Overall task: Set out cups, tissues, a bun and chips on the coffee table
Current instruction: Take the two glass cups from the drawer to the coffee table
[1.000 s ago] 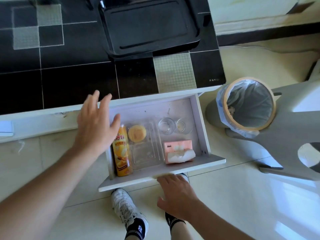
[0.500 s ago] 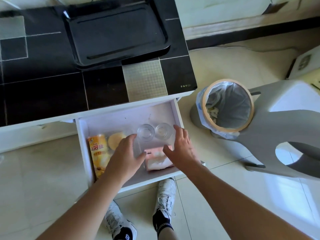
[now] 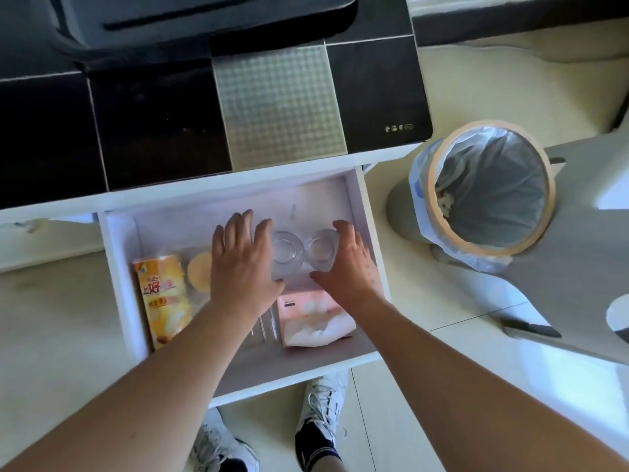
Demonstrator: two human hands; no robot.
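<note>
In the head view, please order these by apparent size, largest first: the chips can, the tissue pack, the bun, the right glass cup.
1. chips can
2. tissue pack
3. bun and right glass cup: look alike, and the left hand partly hides the bun.

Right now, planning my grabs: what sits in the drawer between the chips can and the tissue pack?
Head view: the bun in a clear plastic tray, partly under the left hand.
</note>
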